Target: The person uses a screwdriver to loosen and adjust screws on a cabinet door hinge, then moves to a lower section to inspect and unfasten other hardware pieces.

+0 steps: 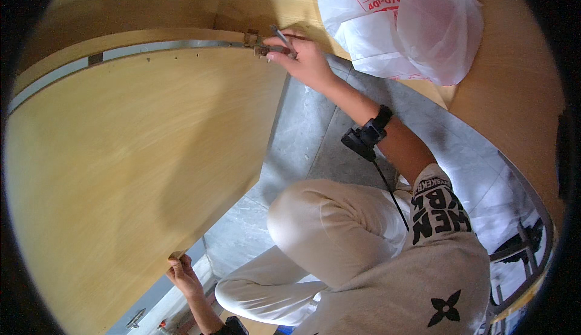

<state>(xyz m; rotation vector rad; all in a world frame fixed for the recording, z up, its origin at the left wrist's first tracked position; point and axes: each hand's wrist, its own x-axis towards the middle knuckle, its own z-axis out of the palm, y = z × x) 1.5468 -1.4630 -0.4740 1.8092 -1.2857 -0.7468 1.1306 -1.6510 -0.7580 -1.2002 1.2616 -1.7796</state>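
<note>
A large light-wood panel (145,153) fills the left side, its upper edge beside a curved-looking wooden rail (151,36) with a pale gap between them. At the panel's far right corner is a small brownish fitting (253,39), whose kind I cannot make out. My right hand (305,62) is closed there, with a slim grey pen-shaped tool (282,39) sticking up between its fingers; its fingertips are at the fitting. Lower down, my left hand (185,276) pinches the panel's near edge between thumb and fingers.
A full white plastic bag (405,26) with red print stands at the upper right on a wooden surface (508,62). Grey floor tiles (315,123) show between the panel and my bent knees. A dark metal frame (526,250) is at the lower right.
</note>
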